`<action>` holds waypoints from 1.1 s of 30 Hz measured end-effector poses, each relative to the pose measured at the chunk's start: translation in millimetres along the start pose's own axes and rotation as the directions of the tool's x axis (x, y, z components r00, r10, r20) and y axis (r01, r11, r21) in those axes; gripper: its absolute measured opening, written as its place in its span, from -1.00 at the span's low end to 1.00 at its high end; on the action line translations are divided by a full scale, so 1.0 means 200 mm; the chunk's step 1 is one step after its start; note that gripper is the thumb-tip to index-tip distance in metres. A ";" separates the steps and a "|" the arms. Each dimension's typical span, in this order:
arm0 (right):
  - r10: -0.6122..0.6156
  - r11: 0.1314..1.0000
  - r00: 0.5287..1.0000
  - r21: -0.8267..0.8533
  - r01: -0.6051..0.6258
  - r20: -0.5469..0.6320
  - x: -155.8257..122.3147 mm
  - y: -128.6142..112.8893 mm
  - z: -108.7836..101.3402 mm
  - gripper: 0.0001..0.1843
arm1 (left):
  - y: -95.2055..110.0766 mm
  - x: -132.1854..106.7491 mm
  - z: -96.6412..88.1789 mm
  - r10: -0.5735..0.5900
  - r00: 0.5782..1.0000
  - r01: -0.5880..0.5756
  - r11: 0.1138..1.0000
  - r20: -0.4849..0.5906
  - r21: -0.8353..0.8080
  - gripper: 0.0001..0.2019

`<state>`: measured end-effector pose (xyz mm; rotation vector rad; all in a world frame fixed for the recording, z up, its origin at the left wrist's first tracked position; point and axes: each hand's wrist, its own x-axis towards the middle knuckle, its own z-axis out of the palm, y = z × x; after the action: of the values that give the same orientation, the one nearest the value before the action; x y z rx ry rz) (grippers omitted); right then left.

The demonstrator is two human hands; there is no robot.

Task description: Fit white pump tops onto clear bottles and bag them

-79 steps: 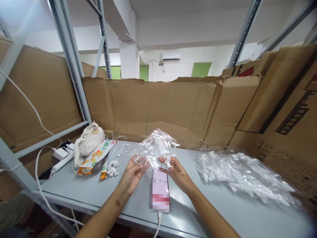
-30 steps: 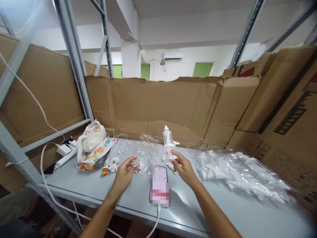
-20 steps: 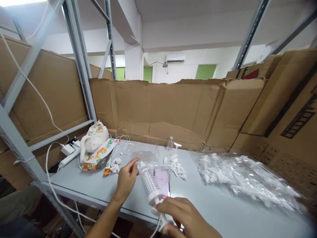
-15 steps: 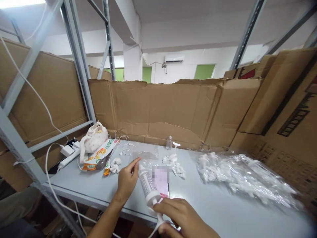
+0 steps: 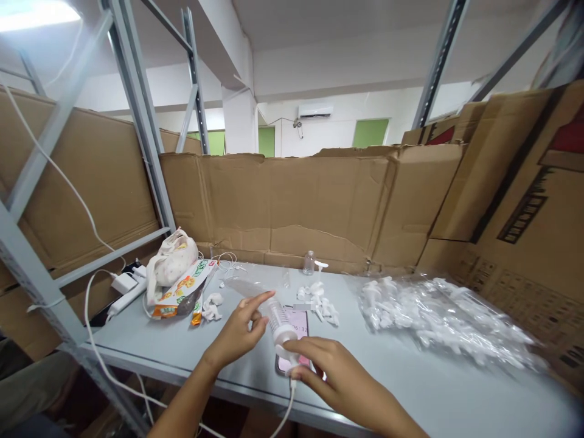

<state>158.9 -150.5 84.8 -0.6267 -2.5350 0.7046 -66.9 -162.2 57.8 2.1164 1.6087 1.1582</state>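
My right hand (image 5: pixel 326 368) grips the white plunger end of a large clear plastic syringe (image 5: pixel 279 319), pointing it away from me over the table. My left hand (image 5: pixel 244 328) is beside the barrel. Its index finger reaches over by the syringe's tip, with the thumb and other fingers curled in. A clear plastic bag (image 5: pixel 244 285) stretches leftward from those fingertips and seems pinched there, though the grip is partly hidden. Beneath the syringe lies a phone (image 5: pixel 298 319) with a lit pinkish screen, a white cable running near its lower end.
Small white plastic parts (image 5: pixel 319 302) lie behind the phone, near a small clear bottle (image 5: pixel 309 263). A large bag of white parts (image 5: pixel 438 316) covers the right side. At left are a snack packet (image 5: pixel 185 289), a cloth bag (image 5: pixel 171 258) and crumpled tissue (image 5: pixel 212 307). Cardboard walls (image 5: pixel 292 201) enclose the table.
Both hands and the syringe have moved a little farther over the table. My left index finger has come across to the syringe's tip, and the clear bag has shifted left.
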 end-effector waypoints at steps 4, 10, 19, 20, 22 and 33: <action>0.021 1.000 0.999 -0.007 -0.021 -0.026 0.01 -0.01 -0.02 -0.66 | 0.06 0.01 -0.04 0.068 0.988 -0.067 0.998 0.139 -0.015 -0.46; -0.042 0.996 0.998 -0.078 0.038 -0.047 0.02 -0.01 -0.06 -0.69 | 0.15 0.03 -0.11 0.122 0.962 -0.126 0.992 0.245 -0.001 -0.51; -0.058 0.998 0.998 -0.006 0.058 -0.024 0.04 0.01 -0.06 -0.68 | 0.23 0.05 -0.17 0.114 0.949 -0.052 0.976 0.293 -0.212 -0.59; -0.037 0.999 0.999 0.010 0.037 -0.031 0.05 0.02 -0.05 -0.66 | 0.24 0.04 -0.16 0.097 0.953 -0.030 0.973 0.286 -0.230 -0.61; -0.004 0.999 0.999 0.040 0.006 -0.048 0.05 0.02 -0.04 -0.64 | 0.24 0.04 -0.15 0.055 0.964 0.016 0.965 0.260 -0.261 -0.67; 0.001 0.890 0.965 0.440 0.118 -0.261 0.16 0.10 0.04 -0.64 | 0.20 0.03 -0.06 0.151 0.986 -0.166 0.951 -0.076 -0.263 -0.66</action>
<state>135.5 -120.3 76.1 -0.4393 -2.0416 1.0748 -47.2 -174.6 92.4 2.0799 1.2369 1.4077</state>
